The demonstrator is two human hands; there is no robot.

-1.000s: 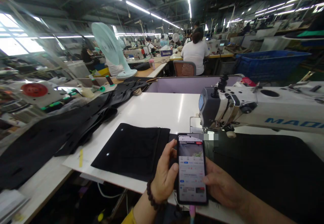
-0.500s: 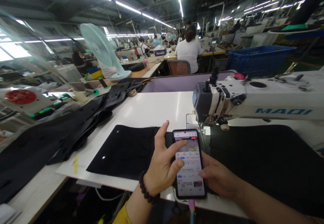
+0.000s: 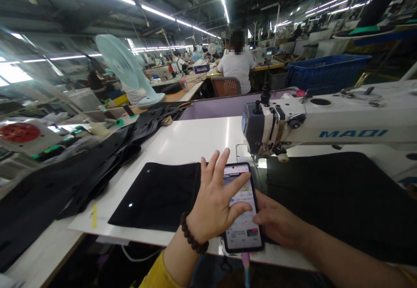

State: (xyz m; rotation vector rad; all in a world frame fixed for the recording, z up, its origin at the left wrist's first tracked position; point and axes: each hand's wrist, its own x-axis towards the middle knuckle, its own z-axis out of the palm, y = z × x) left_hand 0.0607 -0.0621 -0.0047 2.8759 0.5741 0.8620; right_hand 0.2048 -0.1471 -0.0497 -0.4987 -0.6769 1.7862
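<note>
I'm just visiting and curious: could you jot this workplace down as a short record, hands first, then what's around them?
Left hand: fingers spread over the phone; touching the screen or not, unclear
Right hand: holds the phone at its right side
Screen: lit, partly covered
Left wrist: dark beaded bracelet
Sewing machine: marked MAQI, at right
White table: black cloth left of the phone
Background: pale blue fan, person in white, blue basket

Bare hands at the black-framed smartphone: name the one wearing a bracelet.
The left hand, spread over the black-framed smartphone, wears a dark brown beaded bracelet; the right hand, holding the phone's edge, shows a bare wrist.
</note>
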